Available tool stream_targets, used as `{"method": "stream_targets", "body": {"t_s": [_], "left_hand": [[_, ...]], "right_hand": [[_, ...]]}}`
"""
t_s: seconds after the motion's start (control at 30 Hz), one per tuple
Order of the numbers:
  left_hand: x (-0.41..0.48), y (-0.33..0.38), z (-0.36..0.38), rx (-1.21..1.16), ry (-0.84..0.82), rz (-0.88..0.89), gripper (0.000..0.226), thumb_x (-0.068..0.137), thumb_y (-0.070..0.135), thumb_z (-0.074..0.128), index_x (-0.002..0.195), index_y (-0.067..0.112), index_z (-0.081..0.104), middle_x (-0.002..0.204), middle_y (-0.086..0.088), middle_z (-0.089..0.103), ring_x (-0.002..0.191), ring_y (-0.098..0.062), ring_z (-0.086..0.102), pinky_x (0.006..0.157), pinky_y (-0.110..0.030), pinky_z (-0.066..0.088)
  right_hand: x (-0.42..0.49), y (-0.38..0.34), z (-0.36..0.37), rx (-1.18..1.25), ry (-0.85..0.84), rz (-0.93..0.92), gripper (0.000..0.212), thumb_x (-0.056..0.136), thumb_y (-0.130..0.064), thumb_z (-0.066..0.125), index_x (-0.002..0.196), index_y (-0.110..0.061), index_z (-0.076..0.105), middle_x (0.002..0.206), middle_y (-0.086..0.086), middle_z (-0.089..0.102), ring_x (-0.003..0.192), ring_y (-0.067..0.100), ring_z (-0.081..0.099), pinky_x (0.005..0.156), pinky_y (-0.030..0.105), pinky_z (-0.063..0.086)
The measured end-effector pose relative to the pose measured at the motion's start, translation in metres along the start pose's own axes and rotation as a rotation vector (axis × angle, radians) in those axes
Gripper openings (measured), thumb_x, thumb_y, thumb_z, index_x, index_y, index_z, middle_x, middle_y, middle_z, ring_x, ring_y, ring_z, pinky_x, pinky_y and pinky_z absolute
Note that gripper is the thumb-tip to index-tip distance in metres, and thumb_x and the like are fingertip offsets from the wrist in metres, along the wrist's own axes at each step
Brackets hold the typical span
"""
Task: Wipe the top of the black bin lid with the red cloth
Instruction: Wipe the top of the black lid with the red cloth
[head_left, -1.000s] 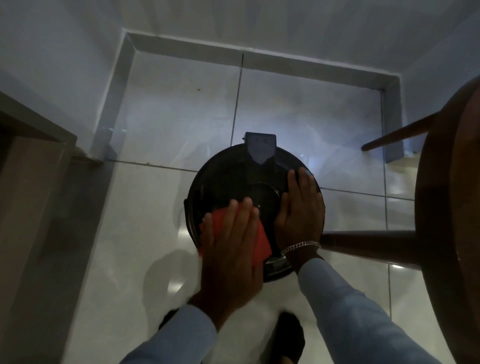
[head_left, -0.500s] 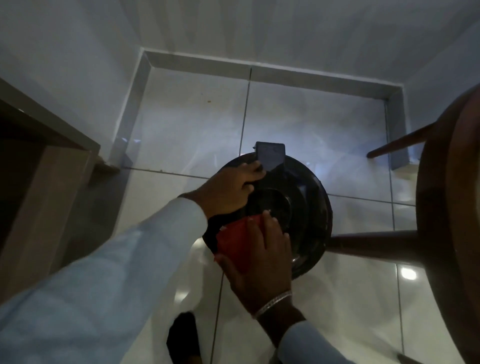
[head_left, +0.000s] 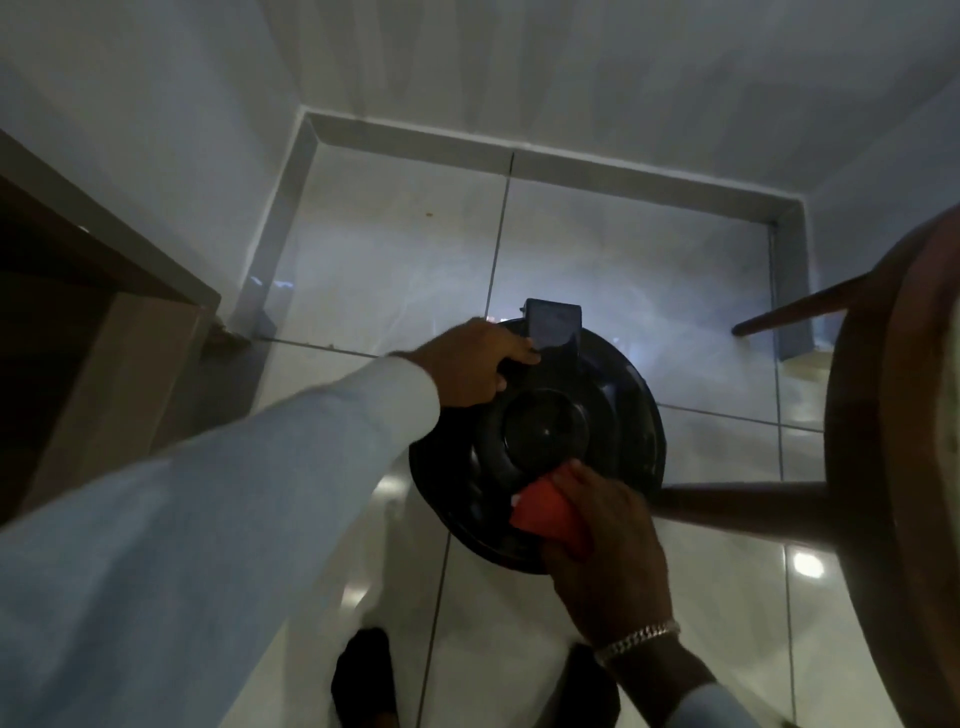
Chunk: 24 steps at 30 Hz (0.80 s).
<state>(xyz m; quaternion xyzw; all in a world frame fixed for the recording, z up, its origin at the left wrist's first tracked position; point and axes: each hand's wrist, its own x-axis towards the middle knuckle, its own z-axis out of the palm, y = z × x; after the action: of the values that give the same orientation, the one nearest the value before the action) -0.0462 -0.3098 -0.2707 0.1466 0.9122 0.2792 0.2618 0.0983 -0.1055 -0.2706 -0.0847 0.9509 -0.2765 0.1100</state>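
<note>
- the black bin lid (head_left: 545, 431) is round and sits in the middle of the frame, on the pale tiled floor (head_left: 389, 260).
- your left hand (head_left: 467, 366) comes in from the left of the frame, with a light sleeve (head_left: 208, 519) behind it. it rests on the upper left edge of the lid, fingers curled over the rim, touching it just beside the square hinge part (head_left: 553, 325) at the top of the lid.
- your right hand (head_left: 605, 551) is at the lower right edge of the lid. it lies flat and pressed on the red cloth (head_left: 545, 512), which is between the palm and the lid.
- the cloth shows only to the left of your fingers; the rest is hidden under the hand. it touches the outer ring of the lid, below and to the right of the round centre hollow (head_left: 545, 428).
- the two hands are well apart, on opposite sides of the lid.
- a silver bracelet (head_left: 636, 642) is on your right wrist.
- a wooden stool (head_left: 893, 467) stands at the right of the frame; one of its rungs reaches to the lid's right edge, near your right hand.
- dark shoes (head_left: 363, 675) show at the bottom of the frame.
</note>
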Motion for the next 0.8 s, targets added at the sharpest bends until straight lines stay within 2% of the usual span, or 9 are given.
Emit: {"method": "stream_targets", "body": {"t_s": [0.07,0.13,0.2,0.3,0.37,0.43,0.6,0.73,0.8], "left_hand": [[0.012,0.004,-0.016,0.031,-0.002,-0.005,0.048,0.082,0.007,0.063,0.129,0.012,0.054,0.129,-0.019,0.057,0.119,-0.032,0.052,0.106,-0.044,0.04],[0.026,0.009,-0.025,0.109,-0.048,0.013,0.05,0.08,0.017,0.068,0.128,0.013,0.054,0.125,-0.016,0.057,0.119,-0.032,0.05,0.104,-0.045,0.041],[0.036,0.012,-0.028,0.17,-0.111,0.04,0.055,0.074,0.023,0.075,0.125,0.014,0.055,0.123,-0.013,0.058,0.116,-0.032,0.053,0.1,-0.042,0.045],[0.045,0.009,-0.028,0.292,-0.151,0.09,0.068,0.074,0.024,0.076,0.134,0.015,0.046,0.138,-0.012,0.049,0.124,-0.031,0.048,0.104,-0.041,0.042],[0.047,0.003,-0.025,0.347,-0.156,0.129,0.072,0.078,0.024,0.072,0.141,0.018,0.037,0.151,-0.01,0.036,0.134,-0.032,0.037,0.11,-0.042,0.035],[0.047,-0.003,-0.025,0.324,-0.16,0.131,0.074,0.081,0.022,0.07,0.144,0.022,0.031,0.156,-0.007,0.026,0.138,-0.031,0.032,0.113,-0.042,0.032],[0.045,-0.003,-0.022,0.296,-0.192,0.112,0.079,0.081,0.021,0.068,0.146,0.022,0.024,0.159,-0.006,0.02,0.139,-0.031,0.03,0.113,-0.043,0.03],[0.044,-0.004,-0.021,0.339,-0.223,0.143,0.08,0.082,0.019,0.066,0.147,0.022,0.019,0.161,-0.003,0.009,0.141,-0.032,0.026,0.112,-0.045,0.028],[0.044,-0.004,-0.019,0.354,-0.226,0.136,0.08,0.083,0.018,0.065,0.147,0.024,0.017,0.161,0.0,0.005,0.141,-0.032,0.025,0.112,-0.045,0.029]], "right_hand": [[0.02,-0.019,0.008,0.032,0.01,-0.146,0.065,0.066,-0.025,0.079,0.126,-0.017,0.055,0.129,0.01,0.058,0.117,0.028,0.052,0.096,0.039,0.044],[0.043,-0.04,0.02,0.014,-0.007,-0.274,0.059,0.073,-0.028,0.073,0.127,-0.015,0.054,0.131,0.012,0.056,0.119,0.031,0.051,0.098,0.039,0.042],[0.066,-0.057,0.034,-0.014,-0.029,-0.335,0.052,0.081,-0.034,0.061,0.129,-0.013,0.054,0.133,0.013,0.056,0.122,0.033,0.05,0.101,0.044,0.041],[0.094,-0.073,0.052,-0.135,-0.076,-0.305,0.055,0.084,-0.042,0.059,0.132,-0.016,0.049,0.139,0.01,0.051,0.131,0.031,0.042,0.112,0.052,0.03],[0.103,-0.079,0.063,-0.259,-0.128,-0.258,0.071,0.08,-0.06,0.055,0.136,-0.018,0.042,0.144,0.008,0.045,0.136,0.032,0.034,0.117,0.054,0.016],[0.102,-0.082,0.067,-0.329,-0.134,-0.25,0.077,0.079,-0.069,0.045,0.137,-0.019,0.039,0.146,0.006,0.043,0.138,0.032,0.03,0.117,0.057,0.011],[0.085,-0.077,0.065,-0.414,-0.268,-0.394,0.06,0.08,-0.043,0.063,0.133,-0.021,0.045,0.148,0.007,0.041,0.142,0.036,0.021,0.115,0.065,0.004],[0.055,-0.076,0.059,-0.558,-0.382,-0.475,0.058,0.061,-0.031,0.082,0.116,-0.023,0.062,0.139,0.006,0.054,0.137,0.038,0.035,0.108,0.071,0.011],[0.039,-0.071,0.051,-0.623,-0.417,-0.518,0.048,0.061,-0.026,0.082,0.107,-0.026,0.067,0.136,0.004,0.057,0.135,0.036,0.039,0.105,0.071,0.013]]}}
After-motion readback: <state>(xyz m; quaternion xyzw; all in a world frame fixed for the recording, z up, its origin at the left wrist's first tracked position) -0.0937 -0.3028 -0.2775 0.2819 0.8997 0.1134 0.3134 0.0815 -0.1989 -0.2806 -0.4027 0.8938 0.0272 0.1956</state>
